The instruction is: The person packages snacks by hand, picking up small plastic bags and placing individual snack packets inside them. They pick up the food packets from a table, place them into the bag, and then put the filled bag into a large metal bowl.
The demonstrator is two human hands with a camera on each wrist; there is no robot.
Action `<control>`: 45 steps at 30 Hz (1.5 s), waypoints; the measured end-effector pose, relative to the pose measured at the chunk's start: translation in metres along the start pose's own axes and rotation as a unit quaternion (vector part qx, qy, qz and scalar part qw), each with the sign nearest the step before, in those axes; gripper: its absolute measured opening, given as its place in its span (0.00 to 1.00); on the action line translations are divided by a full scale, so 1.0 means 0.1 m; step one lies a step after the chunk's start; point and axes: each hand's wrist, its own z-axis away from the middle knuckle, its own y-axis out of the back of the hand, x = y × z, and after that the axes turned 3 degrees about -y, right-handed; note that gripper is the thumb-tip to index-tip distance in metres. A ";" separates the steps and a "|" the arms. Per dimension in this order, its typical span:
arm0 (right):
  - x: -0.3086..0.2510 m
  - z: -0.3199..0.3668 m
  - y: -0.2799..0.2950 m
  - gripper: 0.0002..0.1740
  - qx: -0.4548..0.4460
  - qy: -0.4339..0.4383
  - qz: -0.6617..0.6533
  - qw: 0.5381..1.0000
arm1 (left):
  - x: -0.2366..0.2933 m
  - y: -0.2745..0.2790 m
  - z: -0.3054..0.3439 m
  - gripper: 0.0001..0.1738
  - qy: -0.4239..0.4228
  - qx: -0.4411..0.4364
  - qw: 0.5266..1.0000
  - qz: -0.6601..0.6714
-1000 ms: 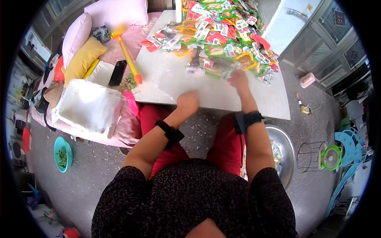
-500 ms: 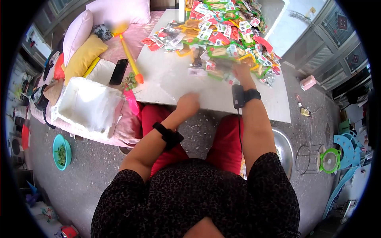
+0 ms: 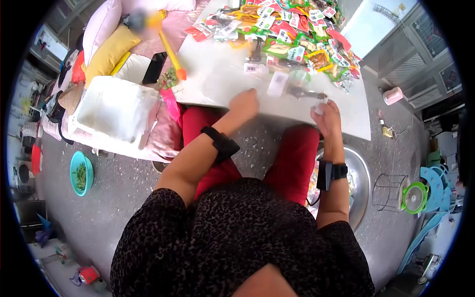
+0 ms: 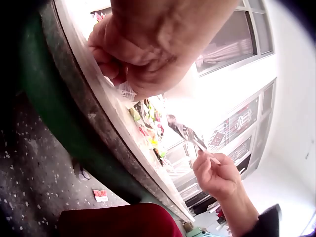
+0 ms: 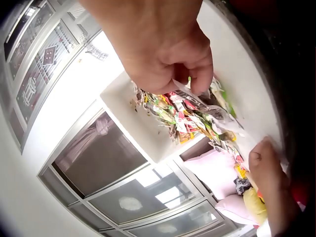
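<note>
The right hand [image 3: 327,119] pinches the end of a clear packet with dark contents [image 3: 307,93], raised above the table's near edge. In the left wrist view this packet [image 4: 185,131] slants up from the fingertips of the right hand [image 4: 217,173]. The left hand [image 3: 243,105] is at the table edge, its fingers curled on crinkled clear plastic [image 4: 127,92]; its far end is hidden by the hand. Between the hands and the pile lies a pale label [image 3: 278,84]. Colourful food packets [image 3: 297,52] are heaped across the table's far side.
The white table [image 3: 198,89] ends just above the person's knees. A metal basin [image 3: 363,198] stands on the floor to the right. At left are a white foam box [image 3: 111,111], a phone [image 3: 155,68], a yellow-handled object [image 3: 170,52] and a turquoise bowl [image 3: 81,173].
The right hand has drawn back from the pile toward the near edge, bringing a dark packet with it. The left hand stays near the edge; the head view has shifted slightly.
</note>
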 end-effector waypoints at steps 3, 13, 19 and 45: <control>0.07 0.19 0.01 0.12 -0.020 -0.026 0.041 0.999 | 0.02 -0.02 0.01 0.11 -0.005 0.007 1.000 0.003; 0.11 0.05 0.11 0.12 -0.053 -0.101 0.065 0.991 | 0.02 0.00 0.04 0.10 -0.006 0.008 0.999 0.050; 0.10 0.04 0.10 0.11 -0.064 -0.128 0.071 0.987 | 0.02 0.01 0.04 0.10 -0.005 0.028 0.997 0.074; 0.54 -0.07 -0.54 0.07 -0.042 -0.094 0.102 0.989 | 0.09 -0.03 0.09 0.07 -0.118 0.094 0.988 0.029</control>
